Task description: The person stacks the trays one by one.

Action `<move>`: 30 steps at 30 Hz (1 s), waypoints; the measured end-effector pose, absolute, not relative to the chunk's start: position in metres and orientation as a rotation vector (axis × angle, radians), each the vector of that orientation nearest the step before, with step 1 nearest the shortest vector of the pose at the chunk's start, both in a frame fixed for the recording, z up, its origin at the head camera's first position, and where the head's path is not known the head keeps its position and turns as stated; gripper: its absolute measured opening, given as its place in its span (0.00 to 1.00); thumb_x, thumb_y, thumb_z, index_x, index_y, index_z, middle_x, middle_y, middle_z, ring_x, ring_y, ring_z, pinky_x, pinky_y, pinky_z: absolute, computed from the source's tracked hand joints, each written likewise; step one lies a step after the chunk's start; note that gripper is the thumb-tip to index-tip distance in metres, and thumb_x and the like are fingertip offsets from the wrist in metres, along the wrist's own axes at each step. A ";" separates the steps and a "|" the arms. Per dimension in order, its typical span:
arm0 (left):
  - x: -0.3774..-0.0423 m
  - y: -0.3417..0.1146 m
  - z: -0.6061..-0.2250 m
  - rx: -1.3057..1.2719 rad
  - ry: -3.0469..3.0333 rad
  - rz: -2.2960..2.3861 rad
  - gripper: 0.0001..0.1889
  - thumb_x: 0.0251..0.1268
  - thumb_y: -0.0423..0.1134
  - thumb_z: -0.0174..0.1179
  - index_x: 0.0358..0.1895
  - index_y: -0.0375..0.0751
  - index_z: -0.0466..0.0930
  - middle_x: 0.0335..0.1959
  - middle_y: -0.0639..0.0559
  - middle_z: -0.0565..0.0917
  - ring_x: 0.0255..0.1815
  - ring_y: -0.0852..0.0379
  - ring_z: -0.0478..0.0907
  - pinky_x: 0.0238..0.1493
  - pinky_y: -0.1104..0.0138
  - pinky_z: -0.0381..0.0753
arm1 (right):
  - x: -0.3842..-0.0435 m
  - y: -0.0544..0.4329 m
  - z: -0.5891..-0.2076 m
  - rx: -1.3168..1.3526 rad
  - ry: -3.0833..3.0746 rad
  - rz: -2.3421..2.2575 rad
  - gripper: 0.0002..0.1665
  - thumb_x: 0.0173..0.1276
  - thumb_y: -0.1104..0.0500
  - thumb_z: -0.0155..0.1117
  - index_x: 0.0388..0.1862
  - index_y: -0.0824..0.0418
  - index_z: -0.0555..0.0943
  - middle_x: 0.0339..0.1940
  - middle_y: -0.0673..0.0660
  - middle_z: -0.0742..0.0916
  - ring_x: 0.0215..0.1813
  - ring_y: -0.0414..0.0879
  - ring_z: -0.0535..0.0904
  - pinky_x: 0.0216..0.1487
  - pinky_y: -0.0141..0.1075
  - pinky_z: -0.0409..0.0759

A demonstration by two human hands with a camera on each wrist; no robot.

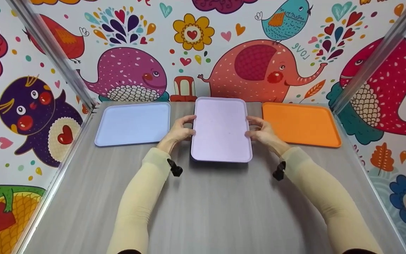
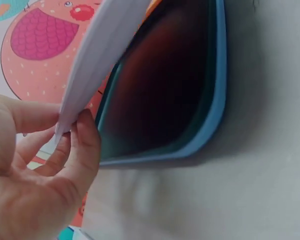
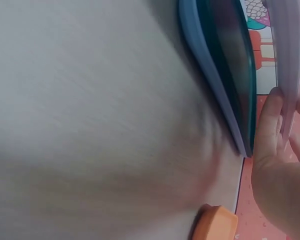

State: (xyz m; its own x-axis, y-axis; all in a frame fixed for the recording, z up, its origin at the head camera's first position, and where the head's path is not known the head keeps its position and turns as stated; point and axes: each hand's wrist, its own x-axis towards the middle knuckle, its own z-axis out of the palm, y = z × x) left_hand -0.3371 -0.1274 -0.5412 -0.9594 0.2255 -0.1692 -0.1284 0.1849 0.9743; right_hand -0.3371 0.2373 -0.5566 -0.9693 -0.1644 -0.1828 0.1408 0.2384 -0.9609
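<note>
A lilac rectangular tray (image 1: 221, 130) is held up between both hands, at the middle of the table's far side. My left hand (image 1: 179, 132) pinches its left edge, thumb on one face and fingers on the other. At the opposite edge, my right hand (image 1: 263, 133) grips it the same way. Both wrist views show the lilac tray raised over another tray with a blue outer rim (image 2: 220, 95). Inside that rim sits a dark teal tray edge (image 3: 208, 55), its interior in deep shadow. From the head view the lilac tray hides most of this lower pair.
A pale blue tray (image 1: 134, 124) lies flat to the left, and an orange tray (image 1: 301, 124) to the right. The grey table (image 1: 220, 211) meets a wall (image 1: 189, 67) printed with cartoon animals. Metal rails (image 1: 375, 63) run up at both far corners.
</note>
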 end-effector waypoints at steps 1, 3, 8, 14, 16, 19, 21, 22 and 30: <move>-0.338 -0.128 -0.543 0.085 2.193 1.838 0.44 0.61 0.18 0.61 0.85 0.37 0.70 0.77 0.32 0.76 0.59 0.47 0.80 0.49 0.55 0.92 | -0.338 0.236 -0.558 -0.025 2.265 -1.797 0.48 0.69 0.70 0.73 0.88 0.58 0.72 0.78 0.70 0.79 0.52 0.47 0.84 0.45 0.31 0.90; -0.340 -0.130 -0.546 0.075 2.220 1.813 0.44 0.61 0.18 0.61 0.85 0.37 0.70 0.77 0.32 0.77 0.60 0.46 0.80 0.52 0.52 0.92 | -0.341 0.232 -0.561 -0.027 2.264 -1.798 0.48 0.69 0.71 0.73 0.87 0.58 0.72 0.77 0.70 0.80 0.49 0.45 0.85 0.44 0.31 0.90; -0.344 -0.131 -0.551 0.045 2.283 1.758 0.44 0.60 0.17 0.61 0.84 0.37 0.72 0.79 0.32 0.77 0.62 0.45 0.81 0.53 0.51 0.93 | -0.347 0.225 -0.567 -0.034 2.273 -1.811 0.48 0.68 0.73 0.72 0.87 0.61 0.71 0.76 0.72 0.80 0.47 0.44 0.85 0.42 0.30 0.89; -0.347 -0.131 -0.554 0.035 2.338 1.701 0.44 0.59 0.17 0.60 0.84 0.36 0.71 0.79 0.31 0.77 0.64 0.43 0.81 0.51 0.53 0.92 | -0.353 0.220 -0.575 -0.062 2.361 -1.766 0.47 0.68 0.73 0.71 0.86 0.62 0.72 0.75 0.73 0.80 0.56 0.49 0.82 0.42 0.29 0.86; -0.347 -0.131 -0.556 0.040 2.358 1.687 0.44 0.58 0.17 0.59 0.84 0.35 0.71 0.78 0.30 0.78 0.66 0.42 0.81 0.53 0.55 0.90 | -0.354 0.219 -0.576 -0.087 2.400 -1.746 0.47 0.67 0.72 0.71 0.86 0.64 0.72 0.74 0.74 0.81 0.58 0.51 0.81 0.42 0.29 0.86; -0.349 -0.129 -0.558 0.056 2.398 1.655 0.44 0.57 0.17 0.58 0.84 0.33 0.71 0.76 0.28 0.79 0.70 0.40 0.81 0.58 0.58 0.87 | -0.355 0.219 -0.576 -0.113 2.446 -1.731 0.46 0.65 0.72 0.71 0.84 0.67 0.74 0.72 0.76 0.82 0.57 0.51 0.83 0.41 0.28 0.85; -0.349 -0.127 -0.559 0.071 2.421 1.628 0.44 0.57 0.17 0.57 0.84 0.31 0.71 0.77 0.27 0.79 0.72 0.38 0.81 0.62 0.57 0.86 | -0.355 0.219 -0.576 -0.121 2.475 -1.719 0.46 0.64 0.73 0.70 0.83 0.68 0.74 0.71 0.77 0.83 0.54 0.49 0.84 0.42 0.26 0.84; -0.350 -0.126 -0.559 0.080 2.433 1.613 0.44 0.58 0.17 0.57 0.84 0.31 0.70 0.77 0.27 0.79 0.73 0.37 0.80 0.65 0.56 0.86 | -0.355 0.219 -0.576 -0.123 2.487 -1.715 0.46 0.63 0.73 0.70 0.83 0.69 0.74 0.71 0.78 0.83 0.52 0.48 0.84 0.42 0.25 0.83; -0.353 -0.118 -0.561 0.059 2.563 1.466 0.41 0.60 0.19 0.54 0.83 0.32 0.72 0.77 0.30 0.80 0.79 0.36 0.78 0.82 0.49 0.78 | -0.356 0.218 -0.582 -0.163 2.585 -1.616 0.43 0.65 0.76 0.65 0.81 0.70 0.75 0.72 0.76 0.83 0.44 0.47 0.79 0.38 0.24 0.79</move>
